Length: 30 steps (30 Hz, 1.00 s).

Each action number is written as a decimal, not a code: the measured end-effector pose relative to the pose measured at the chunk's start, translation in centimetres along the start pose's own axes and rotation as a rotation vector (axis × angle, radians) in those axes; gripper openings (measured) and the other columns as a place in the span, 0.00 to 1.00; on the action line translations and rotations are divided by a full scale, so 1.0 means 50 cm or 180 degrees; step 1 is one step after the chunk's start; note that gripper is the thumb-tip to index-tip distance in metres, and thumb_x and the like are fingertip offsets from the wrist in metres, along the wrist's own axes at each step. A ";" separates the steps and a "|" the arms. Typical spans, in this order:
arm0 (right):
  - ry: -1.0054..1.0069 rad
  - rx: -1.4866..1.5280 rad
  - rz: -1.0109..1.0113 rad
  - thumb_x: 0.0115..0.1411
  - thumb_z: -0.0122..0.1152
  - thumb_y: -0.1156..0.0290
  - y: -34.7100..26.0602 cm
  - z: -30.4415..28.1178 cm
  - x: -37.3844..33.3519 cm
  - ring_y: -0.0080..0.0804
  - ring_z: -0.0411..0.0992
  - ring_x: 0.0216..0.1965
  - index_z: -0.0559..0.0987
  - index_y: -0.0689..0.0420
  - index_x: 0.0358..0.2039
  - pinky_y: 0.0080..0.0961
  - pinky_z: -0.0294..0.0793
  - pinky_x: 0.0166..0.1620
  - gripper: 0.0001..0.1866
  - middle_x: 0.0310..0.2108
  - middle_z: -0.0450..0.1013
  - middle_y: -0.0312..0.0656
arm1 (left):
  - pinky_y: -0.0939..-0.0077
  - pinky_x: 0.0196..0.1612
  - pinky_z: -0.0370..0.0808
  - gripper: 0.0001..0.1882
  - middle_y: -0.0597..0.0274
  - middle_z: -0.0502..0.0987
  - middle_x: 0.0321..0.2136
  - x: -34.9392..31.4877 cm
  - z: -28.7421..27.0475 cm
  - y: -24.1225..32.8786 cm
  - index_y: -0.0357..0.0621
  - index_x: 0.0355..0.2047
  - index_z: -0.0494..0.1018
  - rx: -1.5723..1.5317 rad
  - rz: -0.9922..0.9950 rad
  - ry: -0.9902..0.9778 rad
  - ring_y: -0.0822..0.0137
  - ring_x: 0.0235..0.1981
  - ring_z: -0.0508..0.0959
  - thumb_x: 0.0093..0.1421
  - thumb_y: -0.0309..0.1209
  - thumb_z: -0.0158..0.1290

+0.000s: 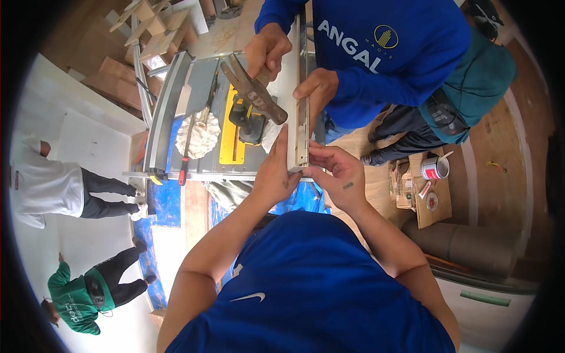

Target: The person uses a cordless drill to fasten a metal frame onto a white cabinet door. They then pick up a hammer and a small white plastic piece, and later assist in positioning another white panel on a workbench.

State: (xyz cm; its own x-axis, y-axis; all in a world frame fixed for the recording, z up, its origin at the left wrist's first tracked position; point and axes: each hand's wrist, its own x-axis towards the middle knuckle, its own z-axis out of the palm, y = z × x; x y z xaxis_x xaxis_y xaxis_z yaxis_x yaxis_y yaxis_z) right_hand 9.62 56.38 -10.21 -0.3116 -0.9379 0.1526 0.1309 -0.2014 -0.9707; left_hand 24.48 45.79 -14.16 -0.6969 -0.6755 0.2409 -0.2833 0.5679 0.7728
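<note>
A long, narrow white board [291, 141] with a metal strip [303, 132] along its right side points away from me, its near end between my hands. My left hand [275, 172] presses against the left side, fingers stretched along it. On the right, my right hand [338, 172] pinches the near end with thumb and fingers. Across from me, a co-worker's hand [268, 52] grips a claw hammer [253, 93], its head just left of the board. The co-worker's other hand [318, 88] clasps the board farther up.
A grey worktable [215, 76] carries a yellow plate [231, 154], a black-and-yellow power tool [250, 126], a white cloth [197, 135] and a red-handled tool [183, 167]. An open can [434, 169] stands on cardboard at right. Other people stand at left and far right.
</note>
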 end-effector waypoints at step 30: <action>-0.0222 0.0484 0.0068 0.60 0.53 0.90 0.007 -0.013 -0.010 0.41 0.71 0.63 0.62 0.58 0.55 0.39 0.67 0.68 0.25 0.64 0.69 0.55 | 0.54 0.59 0.75 0.52 0.32 0.67 0.63 -0.015 0.009 -0.015 0.41 0.75 0.44 -0.0038 -0.0047 0.0219 0.36 0.60 0.73 0.56 0.27 0.62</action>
State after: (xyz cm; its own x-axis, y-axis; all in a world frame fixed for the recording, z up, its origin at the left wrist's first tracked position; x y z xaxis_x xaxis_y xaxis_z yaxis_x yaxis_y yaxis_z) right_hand 9.19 56.97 -10.77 -0.2419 -0.9587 0.1498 0.2792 -0.2167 -0.9355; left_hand 24.93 46.08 -15.17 -0.6456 -0.7147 0.2689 -0.2851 0.5523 0.7834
